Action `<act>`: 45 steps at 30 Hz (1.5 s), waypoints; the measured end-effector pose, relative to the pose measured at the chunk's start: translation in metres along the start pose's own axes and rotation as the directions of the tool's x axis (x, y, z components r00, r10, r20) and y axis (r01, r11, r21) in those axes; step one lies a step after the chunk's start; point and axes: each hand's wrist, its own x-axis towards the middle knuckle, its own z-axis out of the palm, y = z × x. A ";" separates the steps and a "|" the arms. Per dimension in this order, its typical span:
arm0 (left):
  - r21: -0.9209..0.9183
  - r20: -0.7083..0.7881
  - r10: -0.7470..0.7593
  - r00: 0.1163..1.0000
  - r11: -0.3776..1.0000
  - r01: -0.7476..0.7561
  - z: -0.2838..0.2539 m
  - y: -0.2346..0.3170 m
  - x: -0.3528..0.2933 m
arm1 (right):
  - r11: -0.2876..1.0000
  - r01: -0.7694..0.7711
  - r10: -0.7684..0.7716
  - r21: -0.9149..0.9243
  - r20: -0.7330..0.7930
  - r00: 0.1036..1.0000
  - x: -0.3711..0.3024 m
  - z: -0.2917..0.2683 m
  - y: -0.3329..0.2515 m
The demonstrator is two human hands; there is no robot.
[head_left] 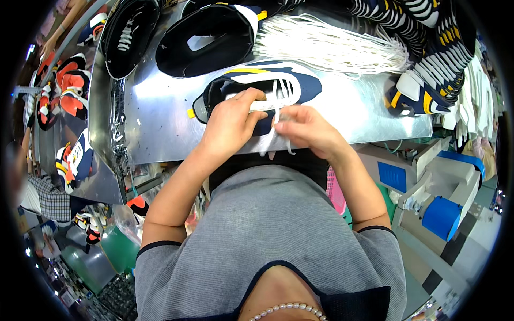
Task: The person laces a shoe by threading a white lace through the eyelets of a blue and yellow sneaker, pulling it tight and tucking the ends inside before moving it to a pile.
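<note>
In front of me a navy, white and yellow shoe upper (309, 88) lies on its side on the metal table, its toe pointing right. My left hand (233, 120) is closed on the upper's near edge by the opening, thumb and index finger pinching it beside the eyelets. A white shoelace (276, 88) crosses the upper's throat in a few rows, and its loose ends hang down past the near edge. My right hand (310, 131) is just right of the left, its thumb and fingers pinched on the shoelace. The fingers partly hide the near eyelets.
Behind the upper lies a thick bundle of white laces (332, 45). Dark uppers (206, 45) stand at the back left, and stacked uppers (423, 91) at the right. A machine with blue parts (441, 216) is at the lower right. More uppers (72, 85) lie on the left bench.
</note>
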 end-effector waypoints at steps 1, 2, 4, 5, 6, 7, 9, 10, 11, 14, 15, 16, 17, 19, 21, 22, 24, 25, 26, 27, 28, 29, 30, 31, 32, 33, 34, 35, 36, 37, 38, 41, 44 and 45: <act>-0.011 0.038 -0.022 0.999 1.000 0.023 -0.005 0.000 0.000 | 0.977 0.194 -0.201 -0.088 -0.075 0.977 0.003 0.000 0.002; -0.052 0.049 -0.041 0.998 0.998 0.043 -0.007 -0.002 -0.001 | 0.910 0.359 -0.391 -0.207 -0.144 0.909 0.007 0.000 0.003; -0.131 0.076 -0.072 0.994 0.988 0.082 -0.011 -0.005 -0.002 | 0.864 0.355 -0.444 -0.357 -0.207 0.872 0.016 -0.002 -0.003; -0.173 0.106 -0.117 0.987 0.976 0.135 -0.015 -0.004 -0.002 | 0.848 0.371 -0.466 -0.378 -0.199 0.862 0.022 -0.003 -0.003; -0.143 0.090 -0.093 0.992 0.984 0.105 -0.015 -0.003 -0.002 | 0.832 0.387 -0.488 -0.399 -0.192 0.851 0.028 -0.004 -0.002; -0.116 0.072 -0.067 0.995 0.990 0.075 -0.014 -0.003 -0.004 | 0.813 0.401 -0.510 -0.422 -0.183 0.841 0.032 -0.005 -0.001; -0.057 0.059 -0.075 0.995 0.995 0.078 -0.012 -0.002 -0.001 | 0.796 0.376 -0.506 -0.474 -0.180 0.844 0.035 -0.004 -0.002; -0.030 0.063 -0.112 0.992 0.993 0.114 -0.009 -0.002 0.000 | 0.789 0.357 -0.499 -0.499 -0.182 0.847 0.036 -0.004 -0.001; -0.002 0.067 -0.149 0.987 0.989 0.149 -0.005 -0.001 0.002 | 0.780 0.361 -0.506 -0.511 -0.176 0.844 0.037 -0.005 0.000; 0.099 -0.050 -0.122 0.991 0.987 0.127 0.005 -0.002 0.004 | 0.775 0.452 -0.575 -0.442 -0.199 0.793 0.042 -0.003 0.003; 0.106 -0.082 -0.111 0.990 0.987 0.119 0.008 0.000 0.005 | 0.777 0.426 -0.565 -0.463 -0.217 0.796 0.035 -0.003 0.001; 0.127 -0.089 -0.119 0.989 0.983 0.130 0.009 0.003 0.006 | 0.789 0.413 -0.552 -0.455 -0.228 0.802 0.028 -0.003 0.003; 0.148 -0.100 -0.129 0.987 0.979 0.143 0.011 0.007 0.006 | 0.800 0.401 -0.538 -0.447 -0.236 0.809 0.021 -0.002 0.007; 0.174 -0.147 -0.084 0.986 0.979 0.109 0.014 0.011 0.006 | 0.787 0.404 -0.555 -0.466 -0.251 0.793 0.011 -0.002 0.021; 0.230 -0.169 -0.025 0.985 0.971 0.064 0.017 0.009 0.004 | 0.795 0.366 -0.528 -0.484 -0.255 0.810 0.002 -0.002 0.028; 0.257 -0.180 0.006 0.984 0.966 0.041 0.018 0.007 0.003 | 0.797 0.347 -0.515 -0.494 -0.256 0.818 -0.002 -0.003 0.029; 0.287 -0.160 0.019 0.987 0.958 0.028 0.018 0.005 0.002 | 0.796 0.309 -0.494 -0.521 -0.263 0.828 -0.003 -0.004 0.029; 0.300 -0.154 0.029 0.988 0.954 0.019 0.017 0.004 0.002 | 0.783 0.297 -0.496 -0.546 -0.261 0.828 -0.002 -0.006 0.029; 0.286 -0.154 0.031 0.988 0.958 0.015 0.017 0.004 0.002 | 0.770 0.285 -0.498 -0.572 -0.258 0.828 -0.001 -0.006 0.029; 0.272 -0.154 0.033 0.988 0.962 0.010 0.017 0.004 0.001 | 0.766 0.281 -0.495 -0.578 -0.252 0.832 0.000 -0.007 0.029; 0.258 -0.154 0.036 0.987 0.966 0.005 0.017 0.004 0.001 | 0.762 0.277 -0.492 -0.585 -0.246 0.835 0.001 -0.008 0.029; 0.236 -0.144 0.042 0.989 0.972 -0.007 0.016 0.004 0.002 | 0.758 0.273 -0.490 -0.592 -0.241 0.838 0.001 -0.009 0.029; 0.214 -0.133 0.049 0.990 0.977 -0.020 0.016 0.003 0.003 | 0.752 0.282 -0.501 -0.596 -0.237 0.833 0.002 -0.009 0.028; 0.190 -0.121 0.056 0.991 0.981 -0.032 0.016 0.003 0.003 | 0.746 0.289 -0.510 -0.600 -0.235 0.828 0.003 -0.009 0.028; 0.191 -0.107 0.116 0.987 0.977 -0.094 0.016 0.000 0.004 | 0.741 0.296 -0.519 -0.603 -0.234 0.822 0.003 -0.009 0.028; 0.190 -0.093 0.177 0.980 0.969 -0.157 0.016 -0.004 0.004 | 0.759 0.292 -0.493 -0.582 -0.222 0.841 0.003 -0.009 0.025; 0.188 -0.072 0.236 0.969 0.957 -0.219 0.015 -0.007 0.004 | 0.781 0.285 -0.465 -0.555 -0.213 0.859 0.003 -0.009 0.023; 0.182 -0.051 0.272 0.961 0.949 -0.259 0.014 -0.007 0.005 | 0.803 0.277 -0.437 -0.528 -0.203 0.876 0.003 -0.009 0.020; 0.174 -0.030 0.309 0.951 0.938 -0.299 0.012 -0.004 0.006 | 0.823 0.279 -0.430 -0.495 -0.223 0.875 0.007 -0.006 0.017; 0.164 0.001 0.335 0.942 0.929 -0.331 0.011 -0.003 0.003 | 0.849 0.275 -0.413 -0.451 -0.242 0.878 0.012 0.002 0.018; 0.165 -0.001 0.354 0.935 0.922 -0.349 0.012 -0.003 0.000 | 0.872 0.269 -0.395 -0.409 -0.263 0.880 0.017 0.009 0.020; 0.189 -0.040 0.401 0.915 0.902 -0.388 0.013 -0.006 -0.004 | 0.825 0.254 -0.438 -0.506 -0.288 0.851 0.028 0.016 0.030; 0.164 -0.098 0.314 0.944 0.941 -0.296 0.019 -0.007 -0.015 | 0.655 0.238 -0.488 -0.717 -0.162 0.857 0.003 -0.001 0.023; 0.234 -0.099 0.359 0.928 0.915 -0.328 0.016 -0.006 -0.022 | 0.703 0.117 -0.292 -0.701 -0.136 0.947 -0.020 -0.006 -0.001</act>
